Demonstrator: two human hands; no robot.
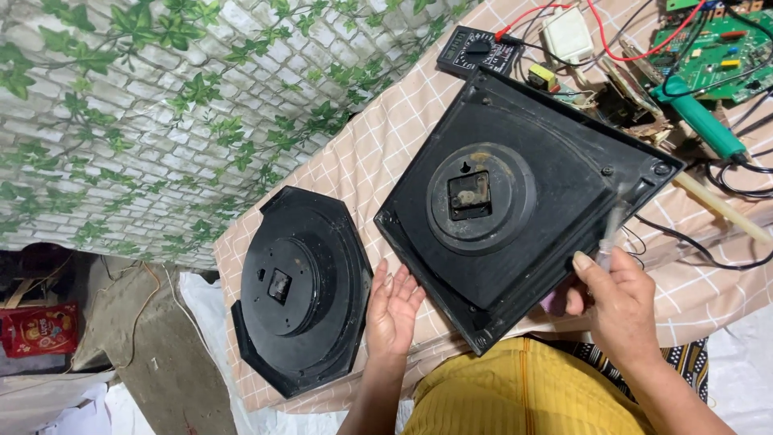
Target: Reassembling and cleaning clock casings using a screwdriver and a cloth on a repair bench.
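Left hand (392,310) open, palm up, fingers spread, holding nothing; fingertips touch lower left edge of square black clock back (523,201). Octagonal black clock back (299,290) just left of it. Right hand (616,302) pinches a thin translucent tool (610,229) against the square's right edge.

Bare forearms, no sleeves; yellow garment (527,391) over lap; dark patterned cloth (644,366) beneath.

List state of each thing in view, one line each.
Square clock case: face down, movement in its recess.
Octagonal clock case: face down, untouched.
Left hand: open, palm up at square case's edge.
Right hand: gripping a thin tool, tip on case.
Multimeter: leads plugged in.
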